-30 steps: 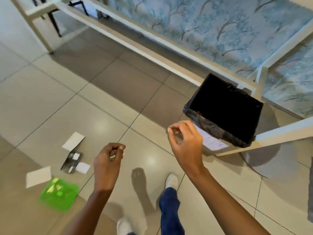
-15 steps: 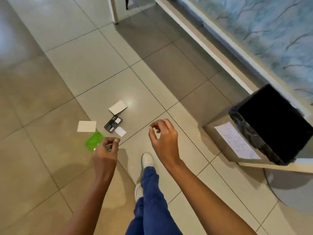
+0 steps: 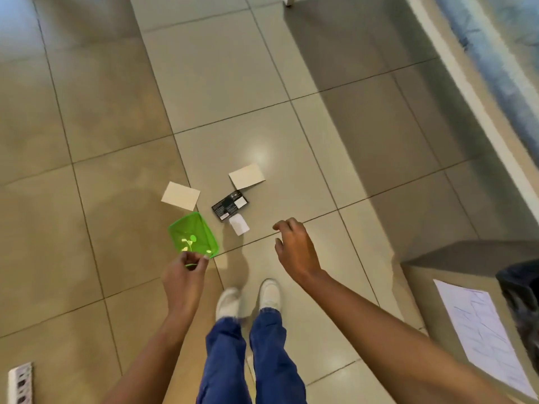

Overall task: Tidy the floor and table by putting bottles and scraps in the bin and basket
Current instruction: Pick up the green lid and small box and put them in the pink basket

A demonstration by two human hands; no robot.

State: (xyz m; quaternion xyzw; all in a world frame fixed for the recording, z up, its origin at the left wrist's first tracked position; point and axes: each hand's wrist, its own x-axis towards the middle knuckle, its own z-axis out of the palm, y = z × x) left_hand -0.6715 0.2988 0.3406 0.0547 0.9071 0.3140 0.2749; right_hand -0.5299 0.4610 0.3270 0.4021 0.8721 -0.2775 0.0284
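I see tiled floor (image 3: 233, 83), with the bin box (image 3: 455, 275) at the right edge. Right hand (image 3: 294, 249) hovers, fingers loosely curled, holding nothing. Left hand (image 3: 183, 277) has its fingers curled at the green tray (image 3: 192, 233)'s near edge — can't tell if it's gripping. Scraps on the floor just beyond: left card (image 3: 180, 196), right card (image 3: 246, 176), black packet (image 3: 229, 205), small white slip (image 3: 239, 224).

Glossy floor tiles (image 3: 221, 83) — translucent green plastic lid (image 3: 192, 233), matt paper cards (image 3: 180, 196) — cardboard box (image 3: 437, 287).
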